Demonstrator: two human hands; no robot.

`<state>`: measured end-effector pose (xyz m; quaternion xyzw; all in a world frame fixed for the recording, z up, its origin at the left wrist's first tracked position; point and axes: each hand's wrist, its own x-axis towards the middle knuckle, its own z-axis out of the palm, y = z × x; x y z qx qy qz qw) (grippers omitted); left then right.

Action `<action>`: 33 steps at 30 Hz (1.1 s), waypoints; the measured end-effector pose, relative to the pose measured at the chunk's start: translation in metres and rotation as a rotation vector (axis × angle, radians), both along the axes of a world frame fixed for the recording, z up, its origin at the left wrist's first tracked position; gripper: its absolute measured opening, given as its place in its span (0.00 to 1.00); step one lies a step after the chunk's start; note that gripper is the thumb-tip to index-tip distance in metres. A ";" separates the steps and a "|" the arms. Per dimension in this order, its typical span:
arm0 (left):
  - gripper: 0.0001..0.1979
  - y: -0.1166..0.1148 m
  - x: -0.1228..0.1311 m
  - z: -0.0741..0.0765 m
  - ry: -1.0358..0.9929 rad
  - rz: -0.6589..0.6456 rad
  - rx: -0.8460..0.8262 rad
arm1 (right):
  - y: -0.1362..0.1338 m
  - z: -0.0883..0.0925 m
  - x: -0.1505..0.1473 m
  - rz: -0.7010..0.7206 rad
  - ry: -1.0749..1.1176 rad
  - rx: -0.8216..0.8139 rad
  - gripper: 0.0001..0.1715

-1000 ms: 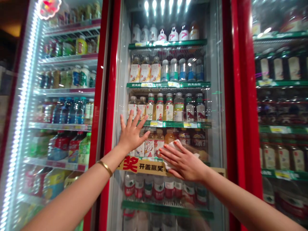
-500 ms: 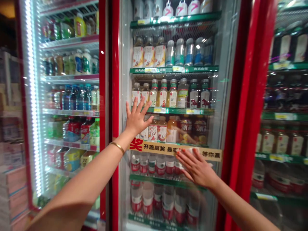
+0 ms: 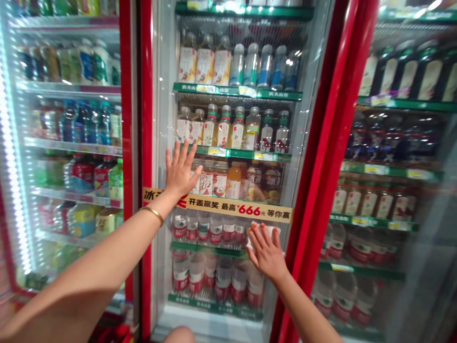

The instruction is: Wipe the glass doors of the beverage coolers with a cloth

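Observation:
My left hand (image 3: 181,167) lies flat and open on the glass door (image 3: 167,119) of a red-framed drinks fridge, fingers spread, just above a yellow banner sticker (image 3: 228,207). A gold bangle (image 3: 153,213) sits on that wrist. My right hand (image 3: 264,251) presses a white cloth (image 3: 273,230) flat against the glass below the banner, fingers stretched over it. Behind the glass stand rows of bottles (image 3: 228,131) on green shelves.
The red door frame (image 3: 321,162) runs down just right of my right hand. Another lit fridge (image 3: 71,143) stands at the left and a further one (image 3: 392,166) at the right, both full of bottles. A knee (image 3: 180,335) shows at the bottom edge.
My right hand slid the cloth down and to the right, from above the banner to below it. My left hand stayed flat on the glass. The view dropped lower.

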<state>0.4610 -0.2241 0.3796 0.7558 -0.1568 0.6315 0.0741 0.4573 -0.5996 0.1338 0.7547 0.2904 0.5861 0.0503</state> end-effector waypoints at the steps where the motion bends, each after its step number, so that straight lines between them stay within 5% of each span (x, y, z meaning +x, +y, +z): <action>1: 0.40 -0.001 0.000 -0.005 0.000 -0.004 0.005 | -0.003 -0.011 -0.005 0.023 -0.009 -0.032 0.39; 4: 0.41 -0.001 0.001 -0.013 -0.020 0.013 0.010 | -0.012 -0.024 -0.009 0.035 -0.049 0.023 0.46; 10: 0.41 0.000 0.005 -0.014 -0.050 0.038 0.014 | -0.003 0.017 0.016 -0.078 -0.021 0.362 0.55; 33: 0.37 -0.001 0.004 -0.018 -0.119 0.022 -0.003 | -0.001 0.018 0.022 -0.054 -0.117 0.312 0.50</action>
